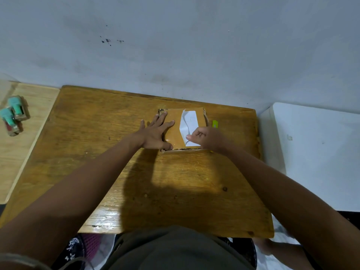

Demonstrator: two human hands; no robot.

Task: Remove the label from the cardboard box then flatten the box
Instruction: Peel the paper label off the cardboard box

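Head view: the cardboard box (175, 131) is sitting toward the far side of the bench (97, 152), a bit right of centre. The left hand (155, 131) is lying flat w/ fingers spread on the box's left half, pressing it down. The right hand (206, 138) is curled at the box's near-right corner, pinching the near edge of the white label (190, 125), which is already lifting and creasing off the top.

So the label-peel step is in progress; flattening not yet begun. Next move, I'd say: a slow pull away from the stuck end, left hand bracing, since thin paper may tear. A small yellow-green thing (214, 123) is lying just right of the box; can't tell what it is.
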